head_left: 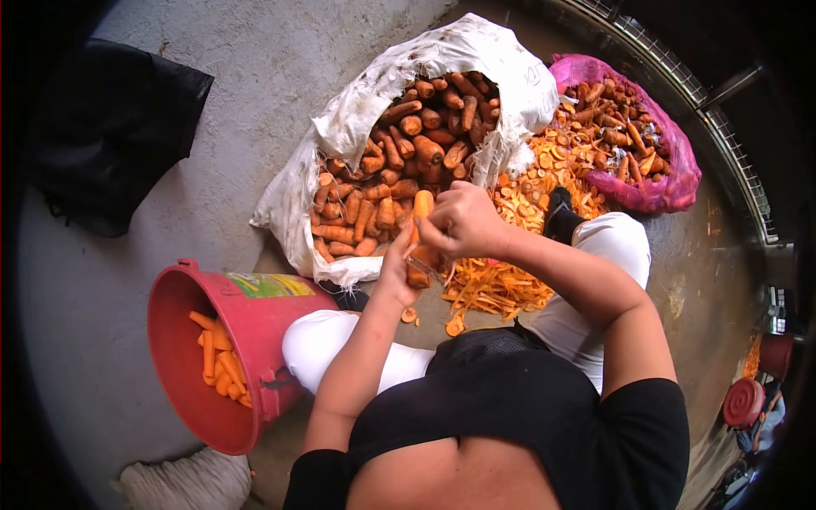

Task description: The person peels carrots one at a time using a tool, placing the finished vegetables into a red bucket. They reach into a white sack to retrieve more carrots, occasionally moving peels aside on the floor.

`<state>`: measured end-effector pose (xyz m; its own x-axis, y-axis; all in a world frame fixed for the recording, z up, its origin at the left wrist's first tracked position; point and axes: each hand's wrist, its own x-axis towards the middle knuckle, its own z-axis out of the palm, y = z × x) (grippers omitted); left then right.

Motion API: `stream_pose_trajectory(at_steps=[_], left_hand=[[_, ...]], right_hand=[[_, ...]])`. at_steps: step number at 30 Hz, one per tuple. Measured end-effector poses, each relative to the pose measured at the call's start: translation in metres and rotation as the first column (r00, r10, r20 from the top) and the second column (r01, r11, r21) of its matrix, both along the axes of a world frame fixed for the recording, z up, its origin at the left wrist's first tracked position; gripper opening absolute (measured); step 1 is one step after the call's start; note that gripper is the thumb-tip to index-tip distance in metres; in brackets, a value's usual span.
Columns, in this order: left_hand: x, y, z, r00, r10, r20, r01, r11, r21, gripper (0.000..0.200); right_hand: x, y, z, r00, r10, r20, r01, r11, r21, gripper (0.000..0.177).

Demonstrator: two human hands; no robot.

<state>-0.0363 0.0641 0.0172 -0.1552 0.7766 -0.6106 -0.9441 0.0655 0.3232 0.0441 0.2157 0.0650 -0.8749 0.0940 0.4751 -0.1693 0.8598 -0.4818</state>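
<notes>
My left hand is closed around a carrot held upright in front of me. Its upper end is bright orange and peeled, while the lower part looks darker and unpeeled. Against the carrot, my right hand is curled round a small tool with a thin blade, which looks like a peeler; its handle is hidden by my fingers. Just beyond my hands, a white sack lies open with many unpeeled carrots in it. Orange peel strips are heaped below my right forearm.
A red bucket lies tilted at my left, with peeled carrots inside. Cut carrot ends lie in a pile by a pink mesh sack of carrots. Black cloth is at far left, and a red lid at right.
</notes>
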Motion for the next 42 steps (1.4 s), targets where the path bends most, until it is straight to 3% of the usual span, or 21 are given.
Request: stream_pose_trajectory(at_steps=[7,10,11,13,20,22,23,26,29,30,34,35,38,39,42], left_hand=[[0.013,0.003,0.013,0.996,0.06,-0.061,-0.059,0.998,0.01,0.04],[0.01,-0.01,0.004,0.98,-0.144,-0.139,0.162,0.979,0.127,0.041],[0.017,-0.01,0.011,0.965,-0.141,-0.221,0.153,0.987,0.04,0.043],[0.021,-0.01,0.016,0.962,-0.163,-0.218,0.177,0.983,0.047,0.044],[0.013,-0.012,0.016,0.959,-0.207,-0.196,0.221,0.974,0.054,0.045],[0.014,-0.012,0.02,0.952,-0.219,-0.214,0.245,0.964,0.104,0.046],[0.015,-0.014,0.027,0.942,-0.233,-0.241,0.27,0.953,0.136,0.047],[0.012,-0.016,0.025,0.937,-0.237,-0.255,0.285,0.943,0.173,0.05],[0.011,-0.011,0.023,0.973,-0.121,-0.199,0.146,0.982,0.116,0.048],[0.009,-0.008,0.023,0.981,-0.068,-0.182,0.084,0.993,0.081,0.047],[-0.004,-0.005,-0.008,0.993,0.008,-0.115,0.0,0.997,0.076,0.042],[-0.011,-0.009,-0.026,0.998,-0.002,-0.066,0.013,0.986,0.166,0.039],[0.002,0.002,0.001,0.986,0.149,-0.078,-0.154,0.986,-0.064,0.038],[-0.001,0.001,0.0,0.994,0.111,-0.002,-0.111,0.994,-0.014,0.037],[0.006,0.001,0.007,0.994,0.103,-0.021,-0.104,0.994,-0.039,0.04]], right_hand=[[0.001,0.002,-0.005,0.998,0.023,-0.05,-0.021,0.999,0.043,0.036],[-0.002,0.028,-0.007,0.978,-0.193,0.082,0.183,0.976,0.115,0.032],[-0.004,0.042,-0.013,0.977,-0.208,0.054,0.2,0.972,0.124,0.032],[-0.008,0.06,-0.015,0.962,-0.27,-0.034,0.272,0.944,0.185,0.033],[-0.01,0.063,-0.021,0.957,-0.281,-0.076,0.289,0.945,0.154,0.037],[-0.015,0.078,-0.02,0.9,-0.416,0.13,0.387,0.9,0.201,0.045],[-0.013,0.091,-0.01,0.74,-0.565,0.364,0.437,0.816,0.379,0.048],[-0.008,0.117,-0.021,0.647,-0.702,0.297,0.628,0.712,0.314,0.05],[-0.014,0.099,-0.013,0.71,-0.64,0.295,0.64,0.761,0.108,0.049],[-0.017,0.091,-0.011,0.737,-0.567,0.368,0.598,0.801,0.036,0.048],[-0.01,0.041,0.007,0.946,-0.257,0.196,0.27,0.962,-0.04,0.04],[-0.01,0.034,-0.003,0.975,-0.206,0.079,0.204,0.978,0.028,0.035],[-0.006,0.01,-0.008,0.997,-0.07,0.021,0.069,0.997,0.028,0.029],[-0.005,0.005,-0.008,0.999,-0.048,0.012,0.047,0.998,0.045,0.031],[-0.004,0.001,-0.011,1.0,-0.014,0.022,0.012,0.996,0.089,0.034]])
